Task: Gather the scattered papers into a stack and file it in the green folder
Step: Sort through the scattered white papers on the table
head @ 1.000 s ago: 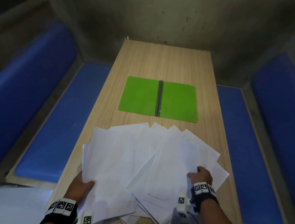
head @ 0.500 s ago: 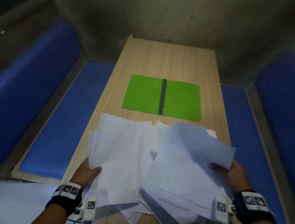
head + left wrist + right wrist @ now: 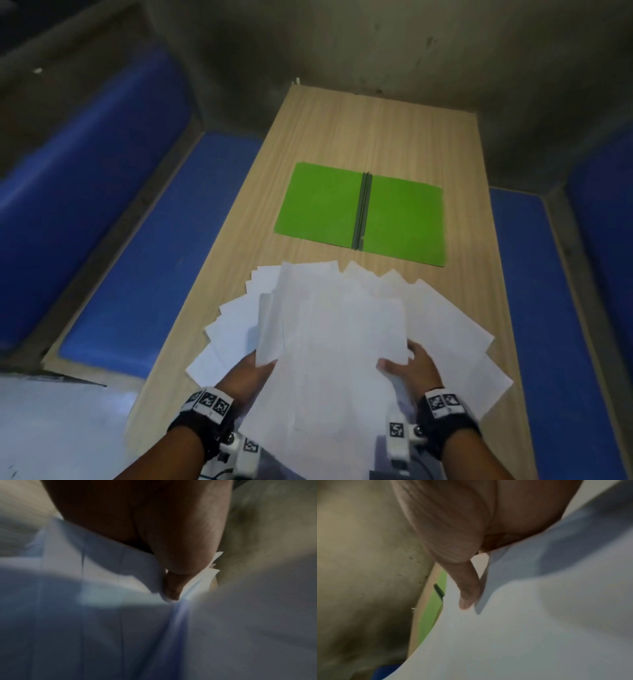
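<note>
Wood-grain table [image 3: 376,137]: both hands grip fanned white papers [image 3: 342,342].

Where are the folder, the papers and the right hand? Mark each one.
folder [image 3: 322,202], head view, left flap.
papers [image 3: 342,342], head view, top sheet's middle.
right hand [image 3: 416,368], head view, back of the hand.

A narrow light-wood worktop [image 3: 376,137] runs lengthwise to a bare, stained concrete wall [image 3: 376,44] in a dimly lit booth. Blue padded bench seats [image 3: 144,260] flank it on both sides, the right-hand seat [image 3: 548,308] lying along the worktop's other long edge, with blue backrests [image 3: 85,164] rising behind them. Dull light falls from above, leaving the corners in shadow.
</note>
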